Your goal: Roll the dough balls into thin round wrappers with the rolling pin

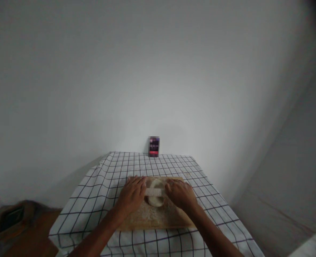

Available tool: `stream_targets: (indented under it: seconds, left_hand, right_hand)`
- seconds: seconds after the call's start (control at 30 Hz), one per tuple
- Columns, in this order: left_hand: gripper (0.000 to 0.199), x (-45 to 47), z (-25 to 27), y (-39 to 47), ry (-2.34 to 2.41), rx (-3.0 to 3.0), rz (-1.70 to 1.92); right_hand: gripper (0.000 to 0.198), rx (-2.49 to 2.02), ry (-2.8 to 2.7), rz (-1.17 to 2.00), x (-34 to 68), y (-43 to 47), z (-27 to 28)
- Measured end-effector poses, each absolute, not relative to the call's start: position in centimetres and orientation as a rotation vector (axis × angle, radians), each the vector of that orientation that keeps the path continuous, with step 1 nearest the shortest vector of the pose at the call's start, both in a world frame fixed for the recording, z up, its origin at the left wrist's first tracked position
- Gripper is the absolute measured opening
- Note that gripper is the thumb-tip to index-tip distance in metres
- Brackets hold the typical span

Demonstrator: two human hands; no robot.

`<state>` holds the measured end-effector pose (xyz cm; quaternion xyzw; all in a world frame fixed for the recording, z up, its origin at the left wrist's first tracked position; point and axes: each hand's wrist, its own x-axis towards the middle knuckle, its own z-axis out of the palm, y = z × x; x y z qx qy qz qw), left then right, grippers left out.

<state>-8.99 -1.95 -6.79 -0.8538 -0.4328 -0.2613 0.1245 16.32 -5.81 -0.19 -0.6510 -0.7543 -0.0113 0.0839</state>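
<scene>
Head view: a rolling pin point(154, 192) lies crosswise over a flattened dough round point(156, 202).
Dough: near the middle of a wooden board point(152, 220), on a cloth-covered counter point(89, 201).
Left hand point(132, 192): over the pin's left end, fingers pointing forward; whether they wrap it cannot be told.
Right hand point(181, 193): over the opposite end, fingers bent; their grip underneath is hidden.
Rolling step: apparently flattening the dough, already thin-looking but seemingly still being worked.
Next stroke: likely calls for even pressure from both palms, keeping the pin level.
</scene>
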Motion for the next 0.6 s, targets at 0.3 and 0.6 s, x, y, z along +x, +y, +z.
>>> stream_targets:
  seconds: [0.3,0.6]
  left_hand:
    - [0.051,-9.8,-6.3,-6.6,-1.229,-2.475,-0.79]
    - [0.051,-8.8,-5.4,-10.4,-1.223,-2.455,-0.758]
  right_hand:
    - [0.047,-1.861,-2.152,0.006,15.9,-9.8,-2.7]
    - [0.051,-1.771,-2.066,0.048,17.0,-9.1,-5.0]
